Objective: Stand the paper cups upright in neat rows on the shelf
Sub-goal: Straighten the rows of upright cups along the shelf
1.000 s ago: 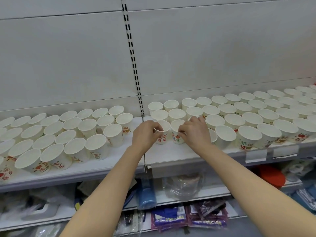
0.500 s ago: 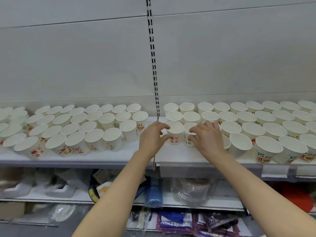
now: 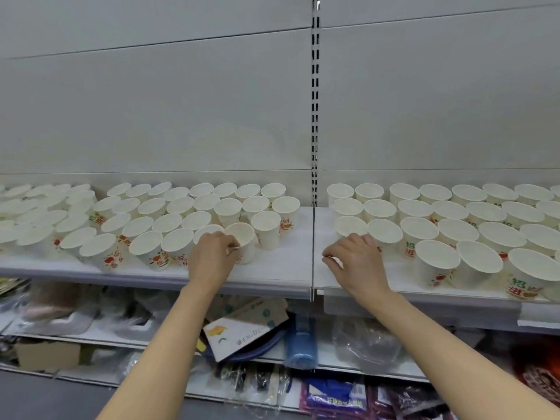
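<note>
The left hand (image 3: pixel 212 258) pinches the rim of one paper cup (image 3: pixel 243 241) at the front of the left group on the shelf (image 3: pixel 278 269); this cup tilts, its mouth turned toward the camera, while the neighbour cups (image 3: pixel 169 216) stand upright, mouths up. The right hand (image 3: pixel 356 262) is beside the right group (image 3: pixel 454 219) with fingers curled, but whether it holds a cup I cannot tell. Bags and packets on the lower shelf (image 3: pixel 248 330) are blurred.

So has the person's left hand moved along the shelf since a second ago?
Yes. The left hand was beside the slotted upright; now it is further left, gripping a paper cup.
</note>
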